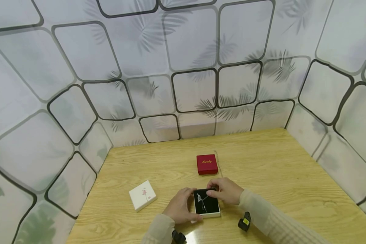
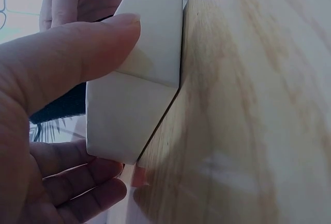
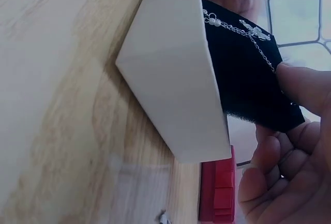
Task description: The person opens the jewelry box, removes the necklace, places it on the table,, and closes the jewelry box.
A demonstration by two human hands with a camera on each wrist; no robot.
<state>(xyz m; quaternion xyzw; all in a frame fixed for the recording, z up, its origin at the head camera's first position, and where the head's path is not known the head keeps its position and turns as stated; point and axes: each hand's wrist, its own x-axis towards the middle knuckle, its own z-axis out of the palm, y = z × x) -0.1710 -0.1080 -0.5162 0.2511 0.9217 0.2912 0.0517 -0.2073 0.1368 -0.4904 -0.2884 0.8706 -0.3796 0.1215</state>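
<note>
A small white box point(image 1: 211, 215) stands on the wooden table in front of the person. The left hand point(image 1: 180, 206) grips it from the left, thumb on the near wall point(image 2: 155, 38) and fingers at the far side. Inside lies a black pad point(image 3: 243, 79) with a silver necklace point(image 1: 200, 198) laid over it. At the far right corner, the right hand point(image 1: 226, 190) pinches the pad between thumb and fingers. In the right wrist view that corner of the pad is tilted up above the box rim, and the thumb lies over part of the chain.
A red box point(image 1: 207, 164) with gold lettering sits behind the white box. Beside it a thin chain point(image 1: 218, 162) stretches along the table. A white lid point(image 1: 142, 195) with a pink flower print lies to the left. Patterned curtain-like walls point(image 1: 195, 91) border the table.
</note>
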